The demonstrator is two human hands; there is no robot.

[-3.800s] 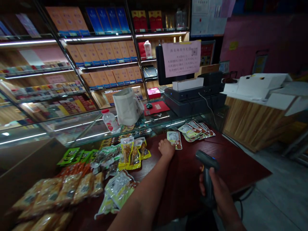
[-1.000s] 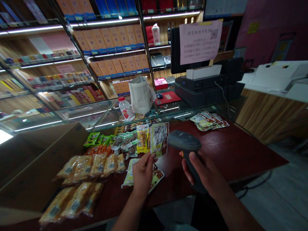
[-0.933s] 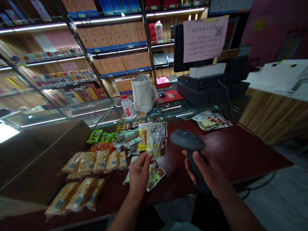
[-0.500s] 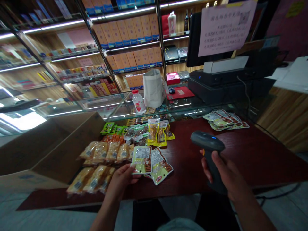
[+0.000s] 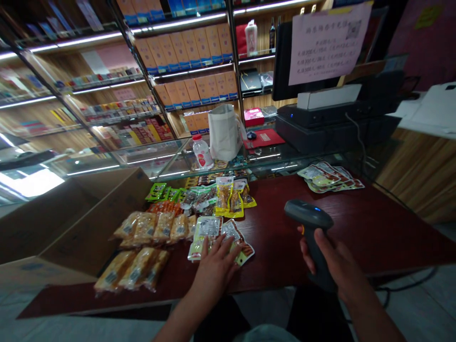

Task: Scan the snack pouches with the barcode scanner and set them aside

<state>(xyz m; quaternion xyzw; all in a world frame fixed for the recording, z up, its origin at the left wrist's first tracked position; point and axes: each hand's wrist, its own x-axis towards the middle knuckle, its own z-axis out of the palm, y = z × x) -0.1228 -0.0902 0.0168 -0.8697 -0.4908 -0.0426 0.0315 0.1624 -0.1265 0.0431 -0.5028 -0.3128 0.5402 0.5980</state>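
Head view: left hand (image 5: pixel 216 262) partly hides packets (image 5: pixel 210 228).

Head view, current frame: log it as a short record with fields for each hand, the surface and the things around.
Left hand: palm down, fingers spread on flat green-and-white plastic packets
Right hand: gripping a dark grey plastic handheld scanner, blue light lit
Surface: dark red wooden table
Table's far right: fanned green-and-white packets
Left of left hand: clear-wrapped tan snack packs
Far left: open brown cardboard box
Behind: white cloth bag, red-capped clear plastic bottle
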